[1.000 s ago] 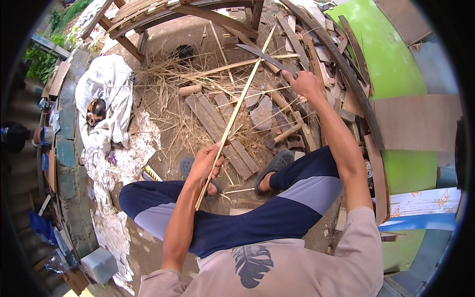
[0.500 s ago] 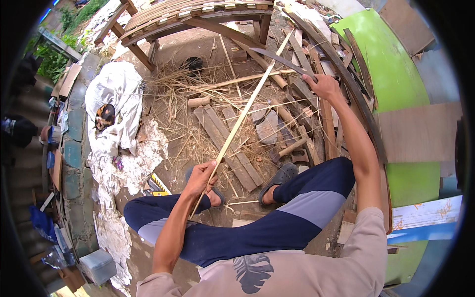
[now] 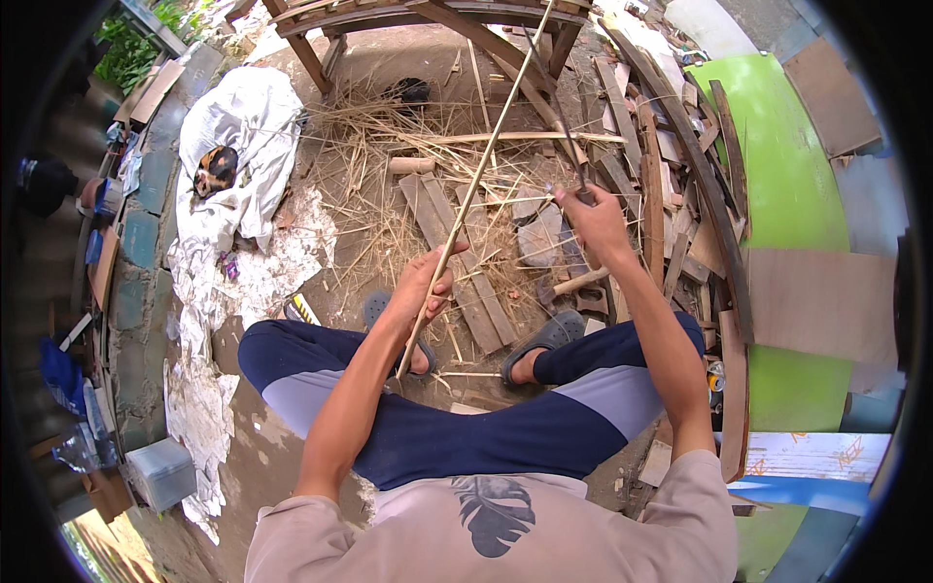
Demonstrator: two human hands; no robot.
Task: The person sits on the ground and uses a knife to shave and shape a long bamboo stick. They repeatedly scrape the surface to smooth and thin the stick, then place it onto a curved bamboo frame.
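My left hand (image 3: 423,282) is closed around the lower part of a long, thin bamboo strip (image 3: 483,167). The strip slants up and away to the right, past the wooden bench at the far side, and its lower end sits just above my lap. In my right hand (image 3: 598,225) is the dark handle of a machete (image 3: 560,115). Its narrow blade points away from me, seen nearly edge-on, to the right of the strip. A gap separates blade and strip in this view at hand height.
Straw-like shavings (image 3: 364,146), wooden planks (image 3: 450,243) and a flat stone (image 3: 540,238) lie before my feet. A slatted wooden bench (image 3: 428,17) stands beyond. Scrap lumber (image 3: 671,146) is piled right, beside a green panel (image 3: 792,165). A calico cat (image 3: 216,171) rests on white cloth (image 3: 262,107) at left.
The machete has swung from pointing left across the strip to pointing away from me, and my right hand has come nearer. My left hand has risen slightly; the strip stands steeper. The view has shifted.
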